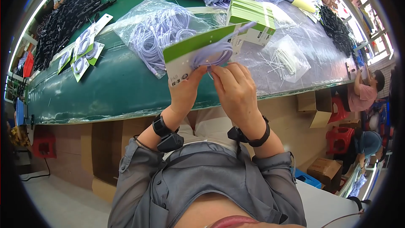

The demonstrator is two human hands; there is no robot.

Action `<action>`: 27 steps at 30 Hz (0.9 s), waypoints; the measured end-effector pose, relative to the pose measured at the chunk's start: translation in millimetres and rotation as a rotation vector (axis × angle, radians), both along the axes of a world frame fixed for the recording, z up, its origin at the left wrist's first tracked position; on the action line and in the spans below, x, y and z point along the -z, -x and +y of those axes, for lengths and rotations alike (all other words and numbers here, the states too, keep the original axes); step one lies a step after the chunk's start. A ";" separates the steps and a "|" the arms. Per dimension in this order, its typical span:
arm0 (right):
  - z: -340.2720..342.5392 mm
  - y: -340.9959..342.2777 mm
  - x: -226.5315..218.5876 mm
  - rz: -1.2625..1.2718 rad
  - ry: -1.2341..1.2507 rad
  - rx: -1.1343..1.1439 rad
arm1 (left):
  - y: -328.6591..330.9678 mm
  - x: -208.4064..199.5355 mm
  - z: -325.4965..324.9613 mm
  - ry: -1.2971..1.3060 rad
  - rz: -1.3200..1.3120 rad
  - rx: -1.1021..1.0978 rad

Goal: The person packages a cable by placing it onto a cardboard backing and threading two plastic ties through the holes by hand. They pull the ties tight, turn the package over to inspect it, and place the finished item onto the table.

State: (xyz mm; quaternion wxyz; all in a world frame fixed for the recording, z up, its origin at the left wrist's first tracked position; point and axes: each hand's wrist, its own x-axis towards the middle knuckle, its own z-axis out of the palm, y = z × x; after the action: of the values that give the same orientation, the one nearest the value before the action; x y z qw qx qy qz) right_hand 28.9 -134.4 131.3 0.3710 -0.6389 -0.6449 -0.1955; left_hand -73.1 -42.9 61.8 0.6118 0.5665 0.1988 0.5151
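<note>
Over the near edge of the table, my left hand [184,95] grips a green and white packaging card [177,55] by its lower part, thumb at the front. A coiled lilac cable [216,54] lies against that card, one plug end sticking out to the upper right. My right hand [236,90] is closed in a pinch at the coil's lower edge, right beside my left thumb. A thin pale strand shows at those fingertips, too small to make out. Several finished-looking cards with coiled cables [80,64] lie on the table to the left.
A clear bag of lilac cables [158,29] lies behind my hands. Right of it sit a stack of green cards [251,17] and a bag of thin white ties [287,59]. Black parts [69,12] heap at the far left. Cardboard boxes [314,105] stand below; co-workers sit at right.
</note>
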 end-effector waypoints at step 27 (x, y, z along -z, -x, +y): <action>-25.0 13.2 9.0 0.207 -0.130 -0.073 | 31.4 -31.8 -19.2 -0.637 -0.006 -0.110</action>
State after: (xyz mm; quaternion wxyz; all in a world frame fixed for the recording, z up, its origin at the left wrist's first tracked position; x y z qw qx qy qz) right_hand 15.7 -159.4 122.4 0.4832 -0.6062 -0.6121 -0.1564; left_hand -104.4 -62.1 93.6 0.3756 0.7163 0.0562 0.5854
